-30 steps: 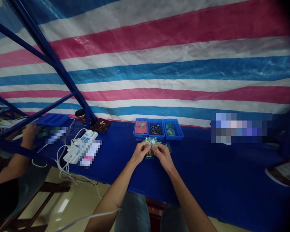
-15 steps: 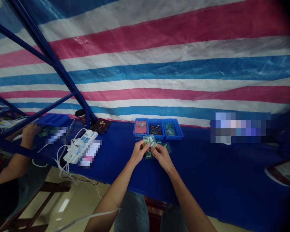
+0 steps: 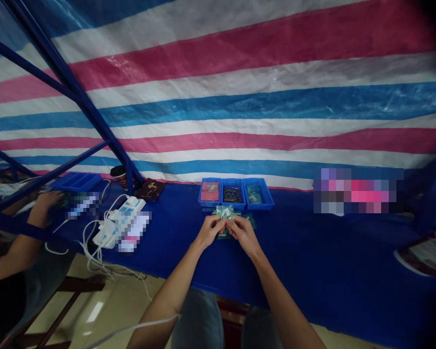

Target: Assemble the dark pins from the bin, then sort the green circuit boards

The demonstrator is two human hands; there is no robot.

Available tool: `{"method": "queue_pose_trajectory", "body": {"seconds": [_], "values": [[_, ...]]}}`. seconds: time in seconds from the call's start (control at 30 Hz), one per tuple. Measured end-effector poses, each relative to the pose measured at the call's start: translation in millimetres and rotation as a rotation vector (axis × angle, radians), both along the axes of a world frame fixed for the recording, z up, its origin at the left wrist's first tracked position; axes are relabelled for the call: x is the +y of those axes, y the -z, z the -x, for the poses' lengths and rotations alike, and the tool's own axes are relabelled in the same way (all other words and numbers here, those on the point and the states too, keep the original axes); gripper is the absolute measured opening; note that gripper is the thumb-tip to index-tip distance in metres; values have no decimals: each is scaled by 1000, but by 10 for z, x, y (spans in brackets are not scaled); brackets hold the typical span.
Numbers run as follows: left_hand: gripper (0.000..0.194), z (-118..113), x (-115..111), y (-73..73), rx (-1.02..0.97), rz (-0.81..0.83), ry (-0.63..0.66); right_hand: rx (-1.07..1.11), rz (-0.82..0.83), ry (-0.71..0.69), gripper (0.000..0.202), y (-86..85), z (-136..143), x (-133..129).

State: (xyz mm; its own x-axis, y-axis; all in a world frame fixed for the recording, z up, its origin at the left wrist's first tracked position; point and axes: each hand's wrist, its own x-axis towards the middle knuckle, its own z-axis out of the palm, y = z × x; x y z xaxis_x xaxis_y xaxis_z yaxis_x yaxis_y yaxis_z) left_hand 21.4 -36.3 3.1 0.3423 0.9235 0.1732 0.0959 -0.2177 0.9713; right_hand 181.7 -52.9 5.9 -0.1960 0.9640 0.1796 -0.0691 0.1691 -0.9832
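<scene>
A small clear plastic bag (image 3: 224, 212) is pinched between my two hands above the blue table. My left hand (image 3: 208, 231) grips its left side and my right hand (image 3: 242, 232) its right side, fingertips close together. What the bag holds is too small to tell. More greenish packets lie under and beside my hands, partly hidden. Just beyond are three joined blue bins: the left one holds a pink item (image 3: 210, 191), the middle one dark metal pieces (image 3: 232, 194), the right one greenish packets (image 3: 254, 194).
White power strips (image 3: 119, 222) with tangled cables lie left, near a dark brown packet (image 3: 151, 189) and a cup (image 3: 118, 175). Another person's hand (image 3: 45, 201) is at far left by a blue tray (image 3: 76, 182). A blue metal frame (image 3: 94, 118) slants there.
My hands have drawn slightly closer together on the bag, and its top looks more spread. The view has shifted slightly. The other person's hand stays near the blue tray.
</scene>
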Motion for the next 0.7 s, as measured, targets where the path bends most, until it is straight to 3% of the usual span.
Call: {"method": "queue_pose_trajectory", "body": {"seconds": [0.4, 0.7], "values": [[54, -1, -12, -27, 48, -20, -37, 12, 51, 22, 41, 54, -12, 12], [49, -12, -17, -22, -39, 35, -37, -25, 41, 43, 39, 31, -13, 0]]}}
